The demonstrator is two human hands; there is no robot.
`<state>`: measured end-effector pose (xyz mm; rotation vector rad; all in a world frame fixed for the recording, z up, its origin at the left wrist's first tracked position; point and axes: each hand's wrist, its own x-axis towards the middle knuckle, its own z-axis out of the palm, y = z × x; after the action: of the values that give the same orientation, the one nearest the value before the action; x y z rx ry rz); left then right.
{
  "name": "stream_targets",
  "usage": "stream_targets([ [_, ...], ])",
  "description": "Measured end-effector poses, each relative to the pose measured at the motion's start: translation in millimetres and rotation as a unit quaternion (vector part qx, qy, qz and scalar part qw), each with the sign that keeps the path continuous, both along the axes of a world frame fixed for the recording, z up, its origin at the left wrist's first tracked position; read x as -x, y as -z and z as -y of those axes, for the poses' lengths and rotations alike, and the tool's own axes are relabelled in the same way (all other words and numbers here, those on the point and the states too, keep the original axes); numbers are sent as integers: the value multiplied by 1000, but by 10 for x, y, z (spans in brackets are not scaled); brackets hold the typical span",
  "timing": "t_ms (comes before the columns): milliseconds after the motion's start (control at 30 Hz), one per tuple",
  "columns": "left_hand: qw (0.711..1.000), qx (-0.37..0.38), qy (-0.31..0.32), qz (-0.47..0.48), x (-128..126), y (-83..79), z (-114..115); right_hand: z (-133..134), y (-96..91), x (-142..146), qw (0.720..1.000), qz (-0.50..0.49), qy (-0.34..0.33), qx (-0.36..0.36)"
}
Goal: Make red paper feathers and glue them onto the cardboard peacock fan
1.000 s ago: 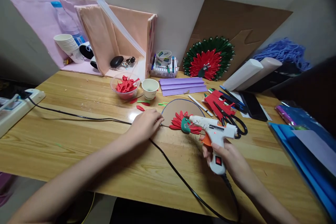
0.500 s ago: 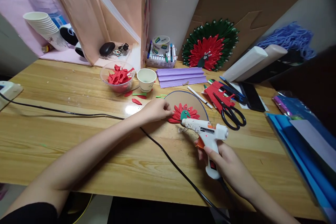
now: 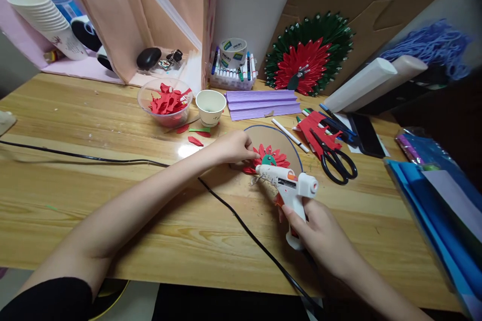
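My right hand [image 3: 320,230] is wrapped round the grip of a white hot glue gun [image 3: 291,183] with an orange trigger. The gun's nozzle points left, close to the lower left edge of a red paper flower [image 3: 278,154] with a green head-like piece [image 3: 268,160] at its middle. That flower lies on a round cardboard disc [image 3: 259,135] edged in blue. My left hand [image 3: 237,148] is closed in a pinch at the flower's left petals; its fingertips look to be on a red petal, partly hidden by the fingers and the nozzle.
A clear bowl of red paper pieces [image 3: 169,100], a paper cup [image 3: 211,108] and loose petals [image 3: 195,141] are behind my left hand. Black scissors [image 3: 337,163] lie right of the disc. A black cord [image 3: 241,218] crosses the table. Blue packs [image 3: 422,210] lie at the right edge.
The glue gun has shifted left, its nozzle now nearer my left fingertips. My left hand stays at the flower's left side. The whole view has shifted slightly.
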<state>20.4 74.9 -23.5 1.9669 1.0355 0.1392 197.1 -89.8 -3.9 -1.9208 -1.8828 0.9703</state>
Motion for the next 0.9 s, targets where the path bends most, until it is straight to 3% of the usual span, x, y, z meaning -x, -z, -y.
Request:
stream_targets([
  [367,1000,-19,9,-14,-42,-18,-37,-86,-36,52,997,79,-12,3],
  [900,1000,-17,11,-19,-36,-21,-39,-76,-36,41,997,80,-15,-10],
])
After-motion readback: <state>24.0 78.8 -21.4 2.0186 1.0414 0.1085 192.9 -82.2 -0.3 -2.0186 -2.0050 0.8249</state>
